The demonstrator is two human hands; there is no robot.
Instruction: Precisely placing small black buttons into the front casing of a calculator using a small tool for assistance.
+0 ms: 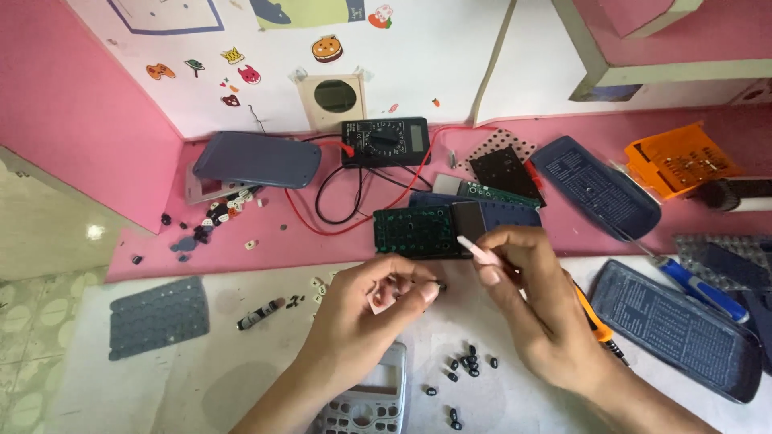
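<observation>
My left hand (371, 301) pinches a small pinkish piece (379, 299) between thumb and fingers, above a grey calculator front (367, 399). My right hand (537, 299) grips pale pink tweezers (476, 248), their tip pointing up-left toward a green circuit board with a dark screen (426, 231). An orange-handled screwdriver (595, 321) lies under my right wrist. Several small black key caps (469, 366) lie scattered on the white sheet between my forearms.
A black multimeter (384, 141) with red and black leads sits at the back. Dark blue calculator shells (672, 328) (595, 186) lie right, a grey cover (256, 159) and loose keys (221, 213) left, a grey rubber keypad (158, 316) near left. An orange box (679, 159) stands far right.
</observation>
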